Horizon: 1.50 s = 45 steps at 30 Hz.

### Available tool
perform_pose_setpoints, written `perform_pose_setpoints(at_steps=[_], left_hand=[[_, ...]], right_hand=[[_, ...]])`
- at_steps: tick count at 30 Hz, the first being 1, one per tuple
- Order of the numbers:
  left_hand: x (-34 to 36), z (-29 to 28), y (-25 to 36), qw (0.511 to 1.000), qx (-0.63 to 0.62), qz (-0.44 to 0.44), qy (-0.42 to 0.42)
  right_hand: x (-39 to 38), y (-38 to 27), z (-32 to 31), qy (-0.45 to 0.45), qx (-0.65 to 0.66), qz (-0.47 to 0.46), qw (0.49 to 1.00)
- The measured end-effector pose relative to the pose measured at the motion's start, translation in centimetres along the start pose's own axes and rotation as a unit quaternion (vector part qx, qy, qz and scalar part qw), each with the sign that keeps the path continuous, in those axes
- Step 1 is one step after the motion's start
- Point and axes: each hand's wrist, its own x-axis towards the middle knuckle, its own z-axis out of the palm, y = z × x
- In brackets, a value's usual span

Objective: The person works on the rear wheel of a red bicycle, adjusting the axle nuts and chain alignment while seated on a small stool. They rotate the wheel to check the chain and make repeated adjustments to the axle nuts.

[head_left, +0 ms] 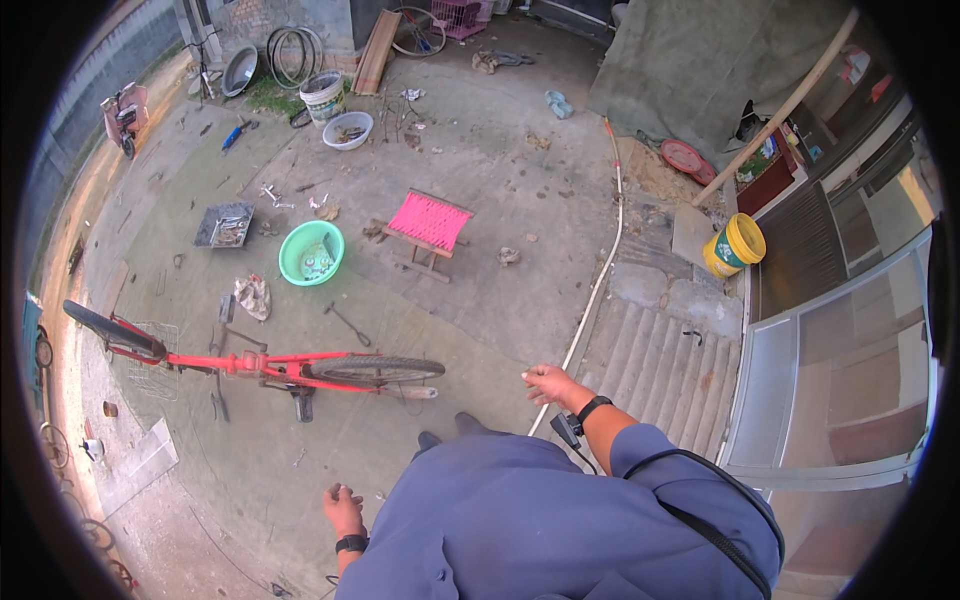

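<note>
Red metal bicycle with black tyres point(245, 364): in the head view, resting on the grey concrete floor point(490, 320), ahead and left of the person's feet, touching neither hand.
Left hand point(345, 510): hanging low beside the body, fingers half-curling; can't tell if pinching anything.
Right hand point(548, 384): extending forward, fingers bending inward; can't tell if pinching anything.
Round mint-green plastic basin point(290, 250): sitting beyond the bicycle, holding small parts.
Dark rectangular tray point(207, 230): lying just left of the basin, carrying metal tools.
Low wooden stool with pink woven seat point(430, 220): standing right of the basin.
Yellow plastic bucket point(722, 256): standing far right, near the ridged concrete ramp point(650, 370).
</note>
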Motion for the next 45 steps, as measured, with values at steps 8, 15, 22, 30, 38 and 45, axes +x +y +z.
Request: perform_pose_setpoints(at_steps=[8,15,22,30,38,45], left_hand=[[-1.1,0.7,-1.0,1.000,0.001,0.018,0.001],[-1.6,0.6,-1.7,1.000,0.015,0.027,0.005],[-2.5,1.0,-1.9,1.000,0.009,0.026,0.007],[-4.0,1.5,-1.9,0.999,0.027,0.028,0.018],[-4.2,2.0,-1.9,1.000,0.013,0.005,0.028],[-3.8,2.5,-1.3,1.000,0.007,0.009,0.022]], right_hand=[[-0.3,1.1,-2.2,-0.010,0.011,0.014,1.000],[-0.2,1.7,-2.9,-0.019,0.019,0.017,0.999],[0.2,1.8,-3.6,-0.029,0.017,0.017,0.999],[1.4,1.8,-3.8,-0.030,0.003,0.025,0.999],[2.0,1.6,-3.9,-0.030,0.018,0.025,0.999],[2.0,1.0,-4.1,-0.036,0.008,0.022,0.999]])
